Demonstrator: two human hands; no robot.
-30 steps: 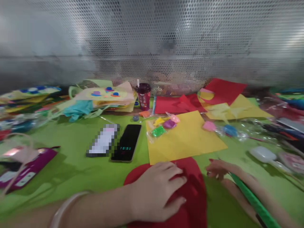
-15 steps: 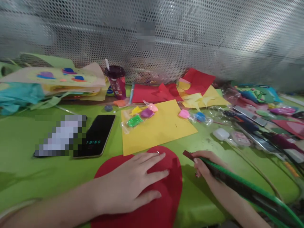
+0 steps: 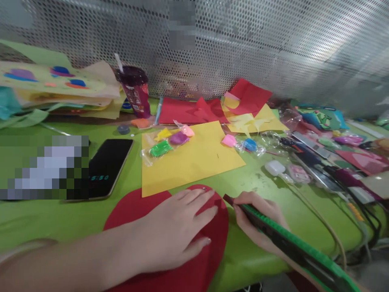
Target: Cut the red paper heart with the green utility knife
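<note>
My left hand point(image 3: 173, 231) lies flat with fingers spread on a round red paper cutout point(image 3: 200, 267) at the near edge of the green table point(image 3: 54, 219). Just right of the cutout, my right hand point(image 3: 258, 221) is closed round a long green and black tool point(image 3: 291, 247). The tool's dark red tip point(image 3: 228, 199) touches the cutout's right edge. A yellow sheet point(image 3: 194, 164) lies just beyond the cutout, its near edge overlapping the red paper.
A black phone point(image 3: 106, 168) lies to the left. Bags of coloured clay point(image 3: 168, 140) sit on the yellow sheet. A dark cup with a straw point(image 3: 135, 91), red sheets point(image 3: 188, 111) and stacked papers point(image 3: 57, 87) line the perforated metal wall. Cables and packets point(image 3: 322, 162) crowd the right.
The view swung right and down. My right hand took the green tool into a grip and brought its tip leftward to the cutout's edge. My left hand stayed flat on the red paper.
</note>
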